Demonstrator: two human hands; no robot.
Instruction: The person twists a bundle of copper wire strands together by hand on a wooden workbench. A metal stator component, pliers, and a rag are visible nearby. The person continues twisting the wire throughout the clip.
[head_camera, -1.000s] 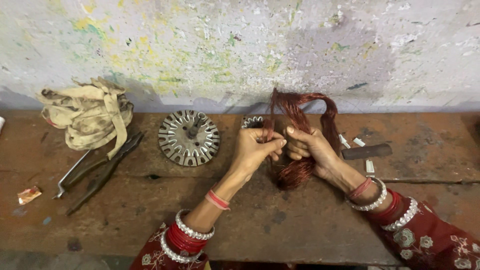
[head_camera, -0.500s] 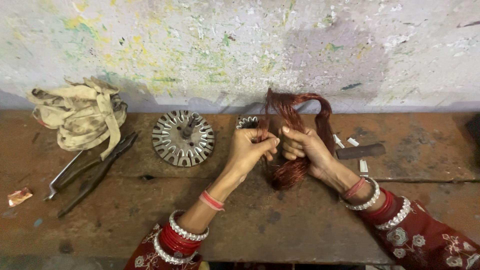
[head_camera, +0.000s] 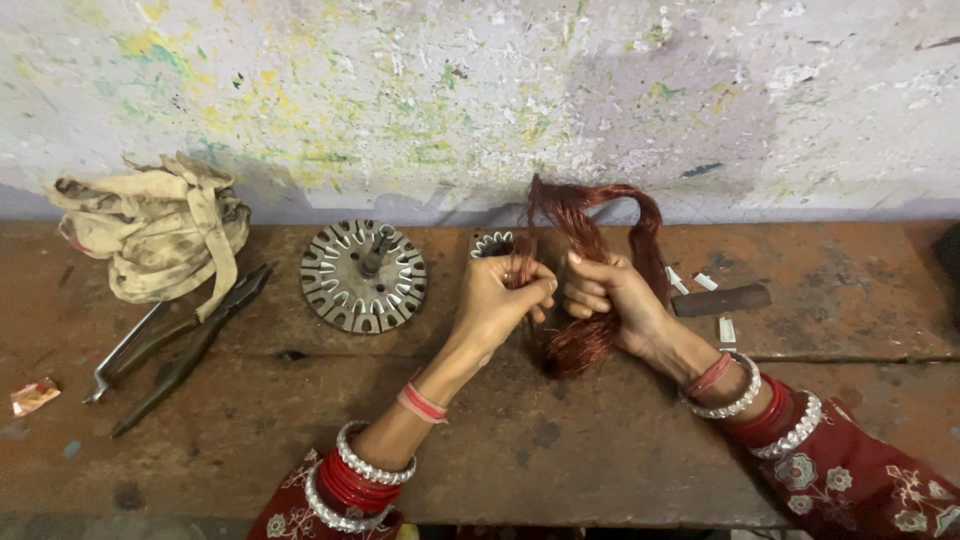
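Both my hands hold a tangled bundle of reddish copper wire (head_camera: 590, 215) over the middle of a worn wooden bench (head_camera: 250, 430). My left hand (head_camera: 505, 300) pinches a few strands at the bundle's left side, fingers closed. My right hand (head_camera: 612, 300) is wrapped around the thick middle of the bundle, whose frayed lower end (head_camera: 570, 350) hangs onto the bench. The wire loops up and over behind my right hand. Just behind my left hand, a small round toothed metal part (head_camera: 492, 243) is partly hidden.
A round slotted metal stator disc (head_camera: 363, 275) lies left of my hands. Further left are a heap of dirty cloth strips (head_camera: 160, 235), pliers (head_camera: 190, 345) and a metal tool (head_camera: 125, 350). A dark handle (head_camera: 720, 300) and small white bits (head_camera: 705, 282) lie at the right. A paint-spattered wall (head_camera: 480, 90) stands behind.
The view has drifted slightly, shifting things on the bench. My hands keep their grip on the wire bundle, with only small finger movements on the strands.
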